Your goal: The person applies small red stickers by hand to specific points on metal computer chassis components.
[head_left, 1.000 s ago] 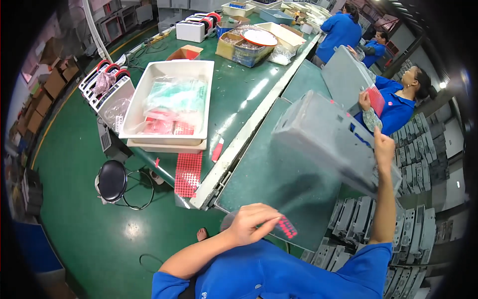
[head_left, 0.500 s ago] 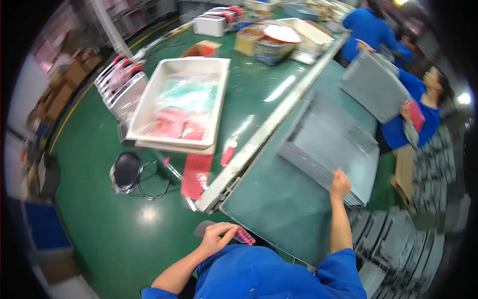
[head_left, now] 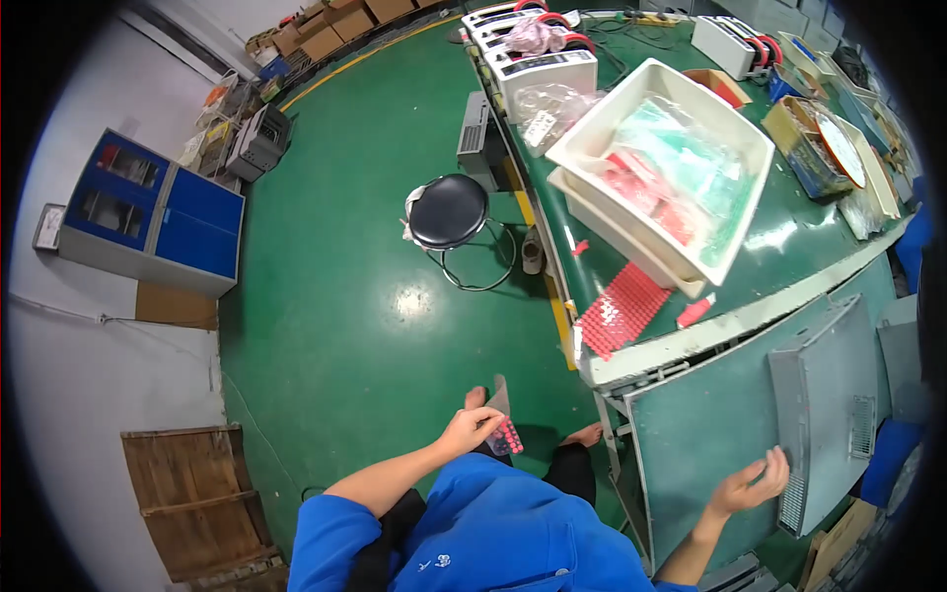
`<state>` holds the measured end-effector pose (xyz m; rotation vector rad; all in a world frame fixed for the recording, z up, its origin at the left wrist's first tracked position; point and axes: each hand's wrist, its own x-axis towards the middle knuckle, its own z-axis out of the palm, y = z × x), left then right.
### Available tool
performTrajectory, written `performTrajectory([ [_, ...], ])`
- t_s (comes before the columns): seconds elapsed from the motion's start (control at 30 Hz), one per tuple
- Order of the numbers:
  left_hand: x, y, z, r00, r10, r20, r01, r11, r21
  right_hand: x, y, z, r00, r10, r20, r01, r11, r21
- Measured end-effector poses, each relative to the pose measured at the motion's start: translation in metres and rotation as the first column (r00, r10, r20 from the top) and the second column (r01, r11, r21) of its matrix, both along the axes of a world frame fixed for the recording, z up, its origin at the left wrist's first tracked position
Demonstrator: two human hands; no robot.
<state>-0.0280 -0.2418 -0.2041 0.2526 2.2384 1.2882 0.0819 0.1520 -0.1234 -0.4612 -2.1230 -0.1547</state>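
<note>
My left hand (head_left: 470, 431), in front of my waist, pinches a limp clear sheet of small red round pads (head_left: 508, 435). One greyish end of the sheet sticks up past the fingers. My right hand (head_left: 755, 481) is held over the green worktable (head_left: 691, 444) with its fingers apart and nothing in them. Just beyond it lies a large grey metal casing (head_left: 829, 385) with slotted vents. Whether the fingertips touch the casing's near side I cannot tell.
A bench to the right bears a white plastic bin (head_left: 725, 261) of bagged red and green material, and a red dotted sheet (head_left: 626, 308) at its edge. A black round stool (head_left: 449, 211) stands beside it. A blue cabinet (head_left: 158, 212) and wooden pallet (head_left: 197, 498) are at left.
My view has turned left, so the bench and casing sit further right. My right hand has gone from a fist at the casing to loosely spread fingers. My left hand keeps the pad sheet.
</note>
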Motion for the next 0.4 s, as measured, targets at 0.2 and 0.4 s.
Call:
performTrajectory([
  [0.2, -0.032, -0.109, -0.061, 0.967, 0.239, 0.088, -0.24, 0.971, 0.008, -0.117, -0.204, -0.068, 0.806, 0.561, -0.19, -0.449, 0.37, -0.813],
  [0.4, -0.053, -0.269, -0.108, 0.927, 0.367, -0.073, -0.374, 0.914, -0.154, -0.292, -0.368, -0.288, 0.79, 0.589, -0.171, 0.011, -0.293, -0.956],
])
